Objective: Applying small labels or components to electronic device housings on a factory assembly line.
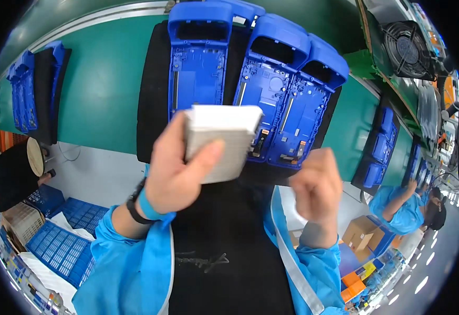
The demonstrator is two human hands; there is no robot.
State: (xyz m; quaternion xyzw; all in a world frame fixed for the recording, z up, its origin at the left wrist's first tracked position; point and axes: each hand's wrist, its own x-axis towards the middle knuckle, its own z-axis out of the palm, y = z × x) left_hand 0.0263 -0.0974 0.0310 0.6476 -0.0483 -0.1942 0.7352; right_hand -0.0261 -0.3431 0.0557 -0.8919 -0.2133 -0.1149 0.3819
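My left hand (179, 168) is wrapped round a thick rectangular stack (221, 152), white on top and grey on its near face, with the thumb laid across the front. It hangs before the blue plastic housings. My right hand (319, 186) is curled, fingers bent inward, just right of the housings' near ends; whether anything small is pinched in it is hidden. Beyond the hands lie a left housing (198, 73), a middle housing (258, 89) and a right housing (300, 115), their inner sides up, on a black mat (153, 100). Part of another housing (242, 10) shows behind them.
The green belt (103, 84) runs across, with more blue housings on mats at left (24, 94) and right (382, 147). A fan (408, 50) is at the upper right. Blue crates (61, 254) stand lower left. Co-workers (403, 207) are at both sides.
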